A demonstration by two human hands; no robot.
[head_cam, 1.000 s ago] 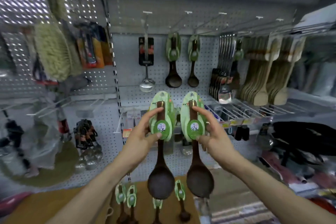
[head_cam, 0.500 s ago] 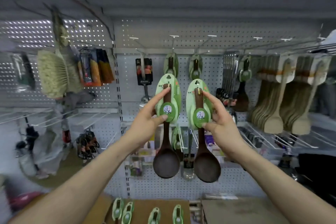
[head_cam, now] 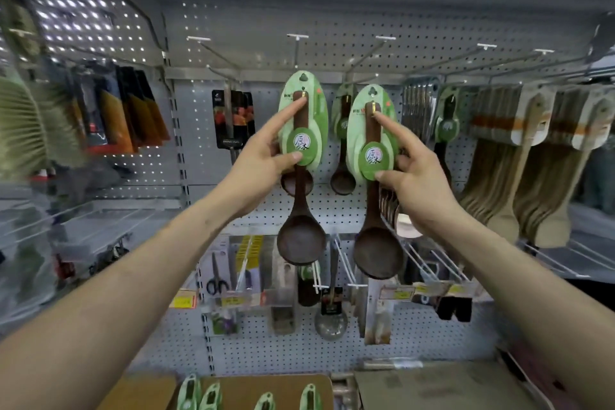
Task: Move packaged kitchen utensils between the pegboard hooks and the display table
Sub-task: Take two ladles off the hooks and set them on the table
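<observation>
My left hand [head_cam: 256, 165] holds a dark wooden spoon on a green card [head_cam: 301, 130], raised to just below a pegboard hook [head_cam: 297, 40]; thumb on the round label, forefinger stretched up the handle. My right hand [head_cam: 414, 176] grips a second, matching green-carded spoon [head_cam: 372, 143] beside it, under another hook [head_cam: 382, 43]. More carded spoons [head_cam: 342, 143] hang behind them on the pegboard. Several green-carded spoons [head_cam: 266, 401] lie on the brown display table [head_cam: 233, 389] at the bottom edge.
Pale wooden spatulas [head_cam: 519, 156] hang at the right, a ladle pack [head_cam: 234, 120] left of the spoons, and brushes [head_cam: 30, 123] at the far left. Scissors [head_cam: 216, 280] and other packs hang lower. Wire hooks [head_cam: 422, 263] jut out near my right wrist.
Both hands have lifted the two carded spoons from chest height up to the top row of hooks, and the view has tilted upward with them.
</observation>
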